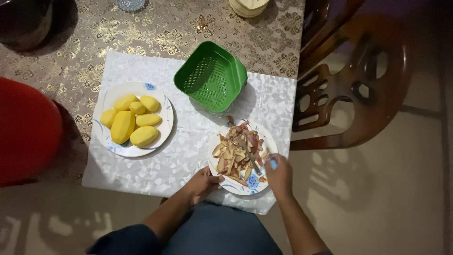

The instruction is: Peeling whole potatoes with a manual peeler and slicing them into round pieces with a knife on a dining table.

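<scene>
A seated person leans over a plate of reddish potato peelings, which sits at the near right corner of a pale patterned mat laid on a gold-brocade tablecloth. The left hand rests against the plate's near left rim, fingers loosely curled toward its edge and gripping nothing that can be made out. The right hand is at the plate's near right rim, closed around the blue handle of a peeler whose metal end lies across the heap of peelings, pointing away from the person toward the plate's middle. The peelings themselves are piled just beyond both hands, between them and the far rim. Just beyond the plate of peelings stands a green plastic strainer basket, tilted with its open side facing the camera. Well to the left of the plate, on the same mat, a second white plate with blue markings holds several peeled yellow potatoes clustered together. Farther left again, a rounded red object fills the table's edge. To the right of the plate of peelings, off the table, stands a dark carved wooden chair on a light floor.
</scene>
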